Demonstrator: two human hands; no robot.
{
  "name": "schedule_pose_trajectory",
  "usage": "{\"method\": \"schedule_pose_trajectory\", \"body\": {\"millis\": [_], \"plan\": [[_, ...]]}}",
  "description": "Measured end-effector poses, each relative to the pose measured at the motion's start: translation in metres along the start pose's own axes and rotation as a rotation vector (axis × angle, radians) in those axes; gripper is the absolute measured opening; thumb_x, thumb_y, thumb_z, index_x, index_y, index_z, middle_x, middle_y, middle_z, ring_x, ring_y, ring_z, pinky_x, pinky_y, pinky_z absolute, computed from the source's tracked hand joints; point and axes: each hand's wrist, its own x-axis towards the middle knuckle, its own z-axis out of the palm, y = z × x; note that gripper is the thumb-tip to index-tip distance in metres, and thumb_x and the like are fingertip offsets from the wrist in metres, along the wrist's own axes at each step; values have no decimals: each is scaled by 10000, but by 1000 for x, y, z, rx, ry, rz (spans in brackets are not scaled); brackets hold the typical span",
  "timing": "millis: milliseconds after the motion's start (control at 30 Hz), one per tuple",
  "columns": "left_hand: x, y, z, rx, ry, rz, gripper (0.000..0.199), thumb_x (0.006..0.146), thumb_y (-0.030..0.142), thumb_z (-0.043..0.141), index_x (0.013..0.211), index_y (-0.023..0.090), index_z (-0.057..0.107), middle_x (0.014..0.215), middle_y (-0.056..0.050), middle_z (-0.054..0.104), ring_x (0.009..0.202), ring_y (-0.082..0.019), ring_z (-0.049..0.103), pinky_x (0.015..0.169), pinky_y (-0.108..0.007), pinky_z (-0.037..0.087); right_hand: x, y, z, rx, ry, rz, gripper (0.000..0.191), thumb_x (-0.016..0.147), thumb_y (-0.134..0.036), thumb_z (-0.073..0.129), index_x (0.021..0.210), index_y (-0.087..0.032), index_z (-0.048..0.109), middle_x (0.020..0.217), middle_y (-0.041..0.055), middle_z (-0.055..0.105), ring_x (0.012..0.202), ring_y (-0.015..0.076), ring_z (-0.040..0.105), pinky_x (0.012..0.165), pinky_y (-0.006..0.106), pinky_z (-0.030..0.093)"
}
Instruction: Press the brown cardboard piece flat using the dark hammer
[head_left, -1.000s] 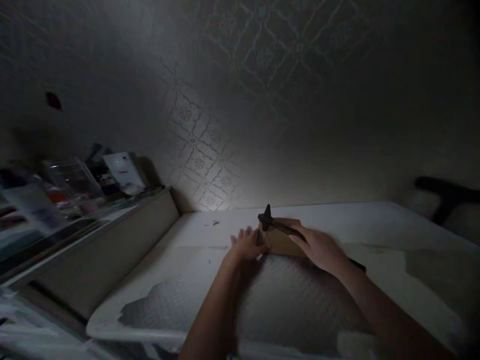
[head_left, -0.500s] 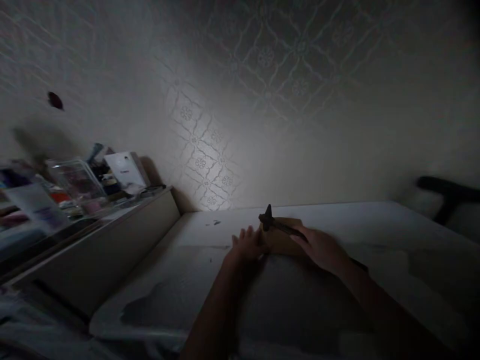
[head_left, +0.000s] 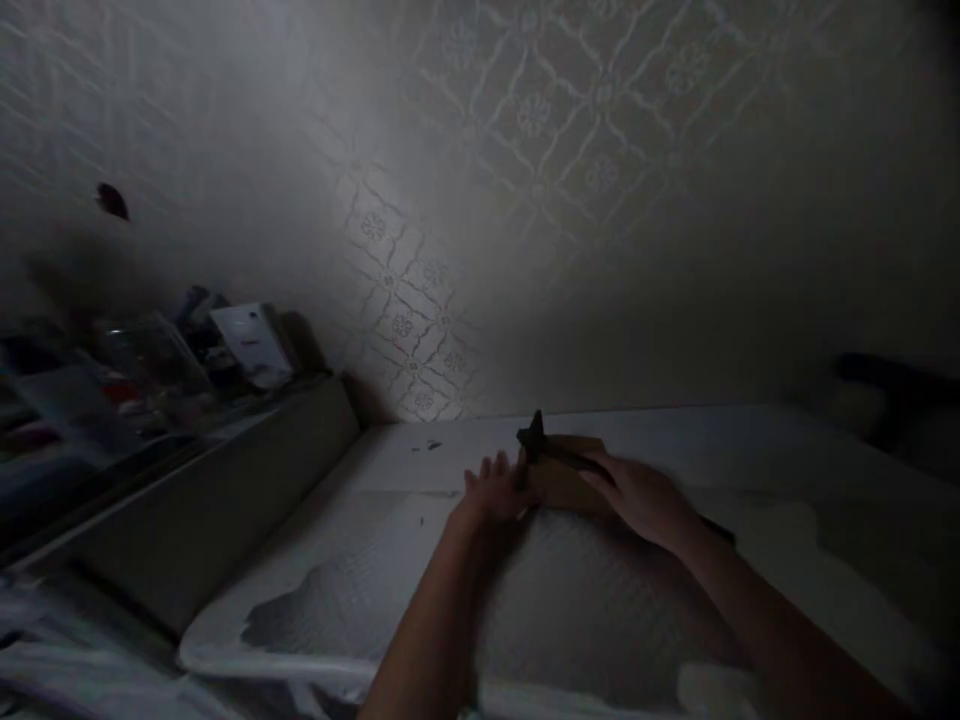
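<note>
My right hand is closed around the handle of a dark hammer. The hammer's handle also shows behind the hand, and its head points left, over the left end of a flat brown board. At that end my left hand grips the board's edge, its thumb on the near side and several fingers extended. Whether something small sits between its fingertips is too dark to make out. Both forearms reach in from the bottom, over a white table with a grey textured cover on its near part.
A few small dark bits lie left of my hands. Along the left side, a raised shelf carries a white box and assorted containers. A patterned wall rises behind the table. Some dark object stands at the far right.
The hammer head shifts very slightly and still sits over the board's left end. Both hands keep their places. The light on the wall and table has changed.
</note>
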Motion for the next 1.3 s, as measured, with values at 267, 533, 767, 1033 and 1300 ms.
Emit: {"method": "schedule_pose_trajectory", "body": {"millis": [267, 533, 767, 1033, 1300], "plan": [[-3, 3, -2, 53, -31, -3, 731, 806, 714, 224, 1421, 319, 203, 1518, -90, -33, 1367, -377, -17, 1037, -630, 77, 0, 0, 0, 8, -8, -12, 399, 914, -449, 314, 1162, -233, 540, 962, 71, 669, 857, 218, 626, 681, 290, 419], [-3, 3, -2, 16, -34, 2, 721, 805, 705, 234, 1418, 324, 217, 1518, -93, -31, 1360, -384, -33, 1034, -635, 57, -1, -4, -4, 11, -16, -6, 399, 917, -442, 306, 1155, -231, 546, 969, 75, 668, 871, 225, 624, 698, 302, 425], [-6, 5, -4, 13, -18, 11, 717, 807, 700, 248, 1418, 328, 214, 1518, -101, -10, 1361, -385, -19, 1033, -635, 61, 0, 0, -1, 33, -12, -12, 417, 914, -459, 302, 1160, -222, 541, 992, 83, 662, 902, 233, 618, 736, 318, 430], [-2, 3, -2, 22, -28, -6, 724, 804, 699, 253, 1424, 330, 191, 1521, -80, -21, 1364, -377, -30, 1034, -634, 51, -1, -1, -2, 34, -12, 3, 426, 913, -461, 299, 1156, -215, 548, 978, 92, 663, 881, 239, 621, 704, 318, 430], [-4, 4, -2, 18, -26, -5, 728, 796, 713, 235, 1415, 329, 221, 1519, -94, -18, 1363, -379, -28, 1037, -627, 52, -1, -2, -3, 23, -8, -6, 414, 915, -444, 305, 1166, -216, 542, 986, 83, 665, 886, 237, 623, 709, 316, 430]]}}
